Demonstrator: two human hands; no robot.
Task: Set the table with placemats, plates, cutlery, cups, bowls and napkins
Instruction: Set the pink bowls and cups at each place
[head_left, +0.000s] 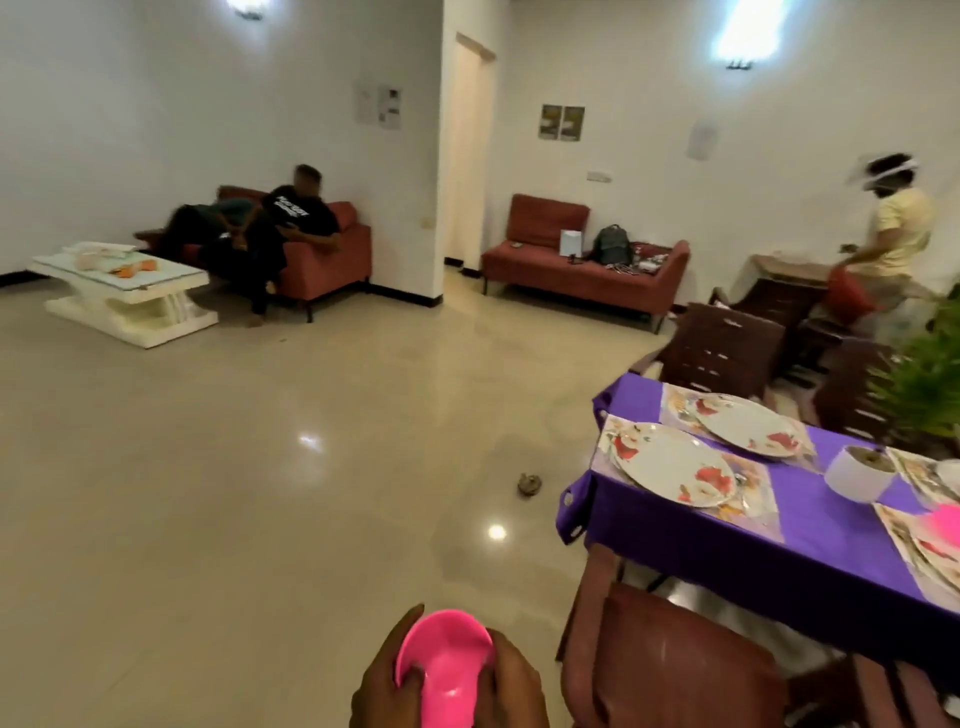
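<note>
Both hands, left hand (387, 680) and right hand (519, 686), grip a pink bowl (444, 662); next, it seemingly goes onto the purple-clothed counter (810, 525).

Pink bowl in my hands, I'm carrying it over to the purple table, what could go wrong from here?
1. The brown chair stands between you and the table; you might bump it.
2. Both hands, left hand and right hand, hold the pink bowl only at its rim, so the grip could slip.
3. The near plate lies close to the table edge; a nudge may knock it off.
</note>
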